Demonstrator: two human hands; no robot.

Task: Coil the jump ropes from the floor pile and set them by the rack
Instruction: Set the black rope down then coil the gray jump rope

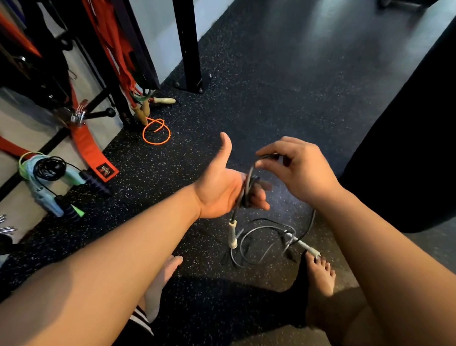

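Frame centre: the left hand point(221, 188) grips a thin dark jump rope with white handles point(250, 173), seemingly wound over its fingers; the right hand point(297, 168) pinches the next loop. Even, snug turns should avoid tangles.

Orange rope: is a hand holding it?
No, the orange rope lies looped on the floor beside the rack.
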